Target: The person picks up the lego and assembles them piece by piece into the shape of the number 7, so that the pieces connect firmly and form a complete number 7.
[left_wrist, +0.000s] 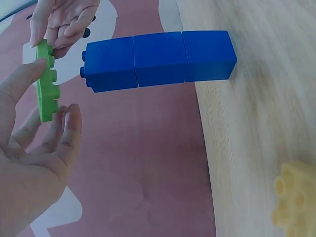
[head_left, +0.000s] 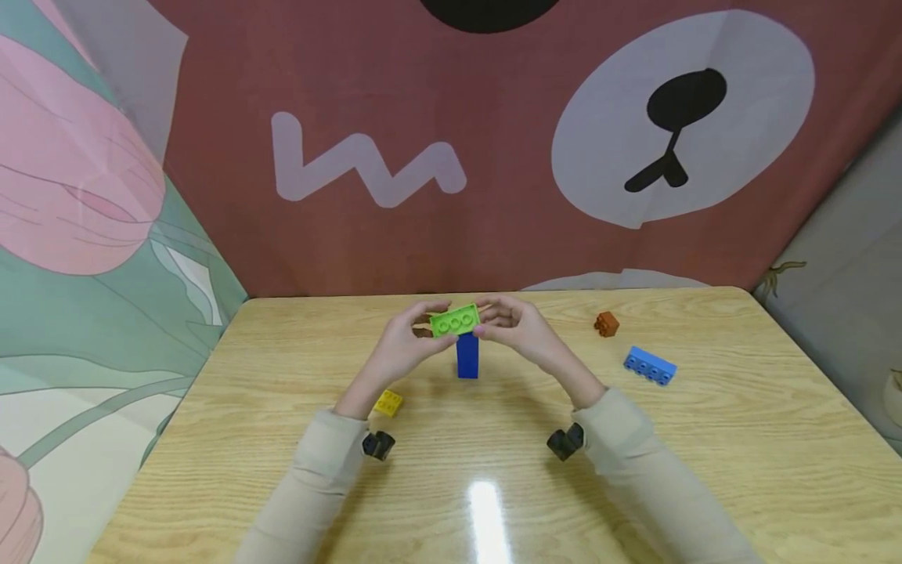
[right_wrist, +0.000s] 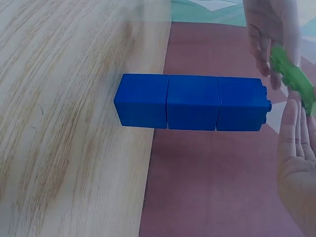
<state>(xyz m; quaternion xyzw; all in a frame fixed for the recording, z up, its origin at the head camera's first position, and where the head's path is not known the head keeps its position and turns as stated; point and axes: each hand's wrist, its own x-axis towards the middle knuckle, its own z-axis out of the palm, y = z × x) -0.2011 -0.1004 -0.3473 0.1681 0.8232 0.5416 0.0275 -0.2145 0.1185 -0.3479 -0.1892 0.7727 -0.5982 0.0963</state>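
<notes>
A thin, bright green toy building brick (head_left: 454, 319) is held up between both hands, its hollow underside with round tubes turned up to the head view. The left hand (head_left: 403, 346) pinches one end with thumb and fingers, and the right hand (head_left: 523, 333) grips the opposite end. Just below and behind it stands an upright stack of three dark blue bricks (head_left: 467, 357). In the left wrist view the green brick (left_wrist: 45, 81) has its studs facing the studded top of the blue stack (left_wrist: 158, 59), with a gap between them.
On the wooden table (head_left: 282, 470), a yellow brick (head_left: 388, 403) lies beside the left wrist. Toward the right are a lighter blue brick (head_left: 650, 366) lying on its side and a small orange-brown brick (head_left: 606, 323). A printed cloth (head_left: 366, 251) hangs behind the table.
</notes>
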